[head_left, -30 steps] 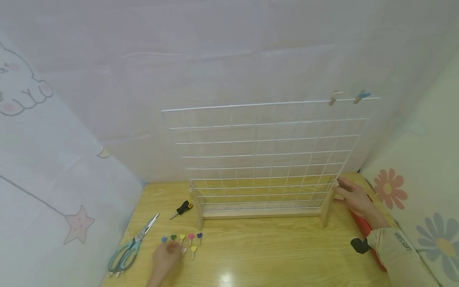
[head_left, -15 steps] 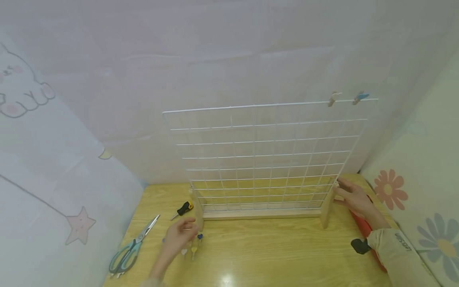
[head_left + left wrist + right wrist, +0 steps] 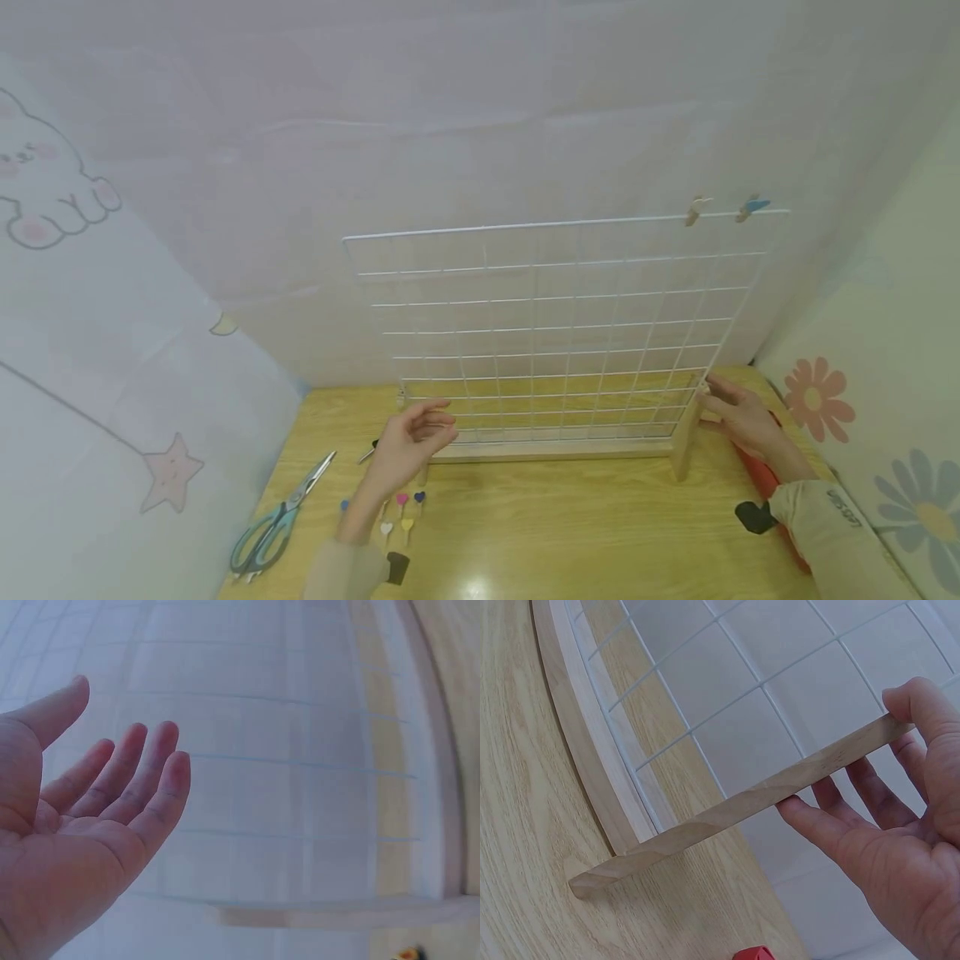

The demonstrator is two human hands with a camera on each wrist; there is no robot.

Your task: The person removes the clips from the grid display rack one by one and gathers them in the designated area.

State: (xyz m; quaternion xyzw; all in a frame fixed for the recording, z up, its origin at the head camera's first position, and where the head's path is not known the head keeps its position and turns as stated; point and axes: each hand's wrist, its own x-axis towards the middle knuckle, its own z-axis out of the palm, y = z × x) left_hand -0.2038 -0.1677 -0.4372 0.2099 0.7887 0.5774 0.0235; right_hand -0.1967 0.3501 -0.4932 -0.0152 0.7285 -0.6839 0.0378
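A white wire grid (image 3: 532, 330) stands upright in a wooden stand (image 3: 555, 451) on the table. My right hand (image 3: 742, 417) grips the stand's right upright (image 3: 742, 808), thumb on one side and fingers on the other. In front of the left upright, my left hand (image 3: 412, 446) is raised with relaxed, spread fingers. Nothing shows in its palm in the left wrist view. A white clothespin (image 3: 696, 211) and a blue clothespin (image 3: 752, 207) sit on the grid's top wire at the right. Heart clothespins, among them pink (image 3: 402, 500) and yellow (image 3: 407, 525), lie below my left hand, which hides some.
Teal-handled scissors (image 3: 285, 506) lie at the table's left. A screwdriver (image 3: 367, 452) is mostly covered by my left hand. Along the right edge lies a red object (image 3: 761, 477), partly behind my right forearm. Fabric walls with printed figures rise behind and at both sides.
My left hand has lifted from the clothespins and moved up and right, to the front of the grid's lower left corner. My right hand keeps its grip on the upright.
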